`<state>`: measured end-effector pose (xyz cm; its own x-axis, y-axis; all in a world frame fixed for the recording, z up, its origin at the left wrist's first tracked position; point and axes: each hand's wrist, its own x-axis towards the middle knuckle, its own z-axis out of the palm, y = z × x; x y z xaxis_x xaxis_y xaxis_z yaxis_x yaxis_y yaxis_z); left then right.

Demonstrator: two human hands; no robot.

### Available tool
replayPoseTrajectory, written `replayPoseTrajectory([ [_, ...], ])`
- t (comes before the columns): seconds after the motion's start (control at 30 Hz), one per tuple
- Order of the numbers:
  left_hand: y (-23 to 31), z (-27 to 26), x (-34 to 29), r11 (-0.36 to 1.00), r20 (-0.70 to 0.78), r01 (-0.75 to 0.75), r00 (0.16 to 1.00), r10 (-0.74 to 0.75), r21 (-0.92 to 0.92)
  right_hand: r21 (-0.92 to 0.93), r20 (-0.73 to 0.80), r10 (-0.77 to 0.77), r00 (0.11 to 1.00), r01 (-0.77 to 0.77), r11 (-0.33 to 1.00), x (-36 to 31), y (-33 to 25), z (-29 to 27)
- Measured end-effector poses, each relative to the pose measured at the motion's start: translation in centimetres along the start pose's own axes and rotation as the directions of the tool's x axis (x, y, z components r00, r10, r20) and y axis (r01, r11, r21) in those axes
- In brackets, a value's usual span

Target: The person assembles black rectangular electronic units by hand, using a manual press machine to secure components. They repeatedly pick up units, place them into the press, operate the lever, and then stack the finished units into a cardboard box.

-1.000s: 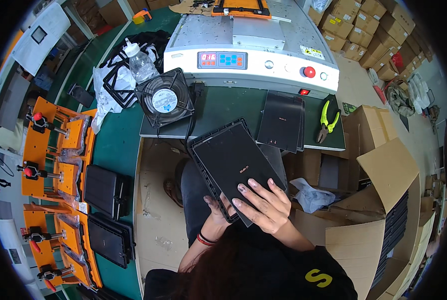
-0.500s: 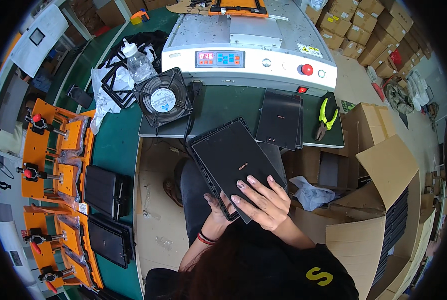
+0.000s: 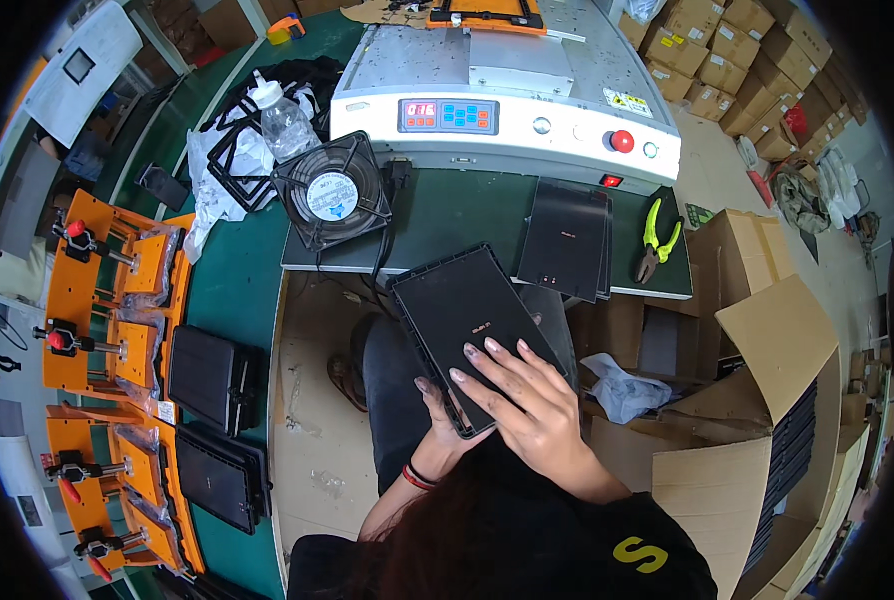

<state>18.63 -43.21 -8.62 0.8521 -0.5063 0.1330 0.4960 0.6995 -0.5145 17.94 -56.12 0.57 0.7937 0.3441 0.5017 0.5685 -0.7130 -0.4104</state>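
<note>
A black plastic frame point(image 3: 413, 328) lies tilted over my lap, with a flat black panel point(image 3: 467, 305) lying in it, its edges close to the frame's rim. My left hand point(image 3: 441, 418) grips the frame from the left and below; its thumb shows at the near left side, and a fingertip peeks over the far right edge. Across the panel's lower right part rests my right hand point(image 3: 537, 410), fingers stretched out flat on the surface. Its thumb is hidden. Further panels point(image 3: 565, 240) lie stacked on the bench beyond.
A white machine point(image 3: 507, 150) with a lit display stands behind the bench. Nearby are a fan point(image 3: 332, 192), yellow-green pliers point(image 3: 657, 240) and a clear bottle point(image 3: 285, 125). Orange clamp fixtures point(image 3: 77, 275) and stacked black cases point(image 3: 207, 380) line the left. An open carton point(image 3: 712, 490) stands right.
The panel, earlier askew over the frame and sticking out at the near end, now lies lined up with it. My right hand has shifted slightly left across the panel.
</note>
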Motion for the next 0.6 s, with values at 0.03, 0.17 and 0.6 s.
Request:
replayPoseTrajectory([
  [0.03, -0.1, -0.1, 0.1, 0.999, -0.009, -0.015, 1.000, 0.016, 0.039, 0.085, 0.057, 0.022, 0.998, -0.027, 0.996, 0.4, -0.3, -0.7],
  [0.17, -0.3, -0.6, 0.2, 0.995, -0.036, -0.042, 0.998, 0.045, 0.092, 0.554, 0.086, 0.002, 0.996, -0.049, 0.831, 0.7, -0.6, -2.1],
  [0.6, 0.7, 5.8, -0.9, 0.043, -0.142, 0.136, 0.967, 0.213, 0.990, 0.922, 0.069, 0.705, 0.706, -0.315, 0.225, 2.0, 2.9, 2.0],
])
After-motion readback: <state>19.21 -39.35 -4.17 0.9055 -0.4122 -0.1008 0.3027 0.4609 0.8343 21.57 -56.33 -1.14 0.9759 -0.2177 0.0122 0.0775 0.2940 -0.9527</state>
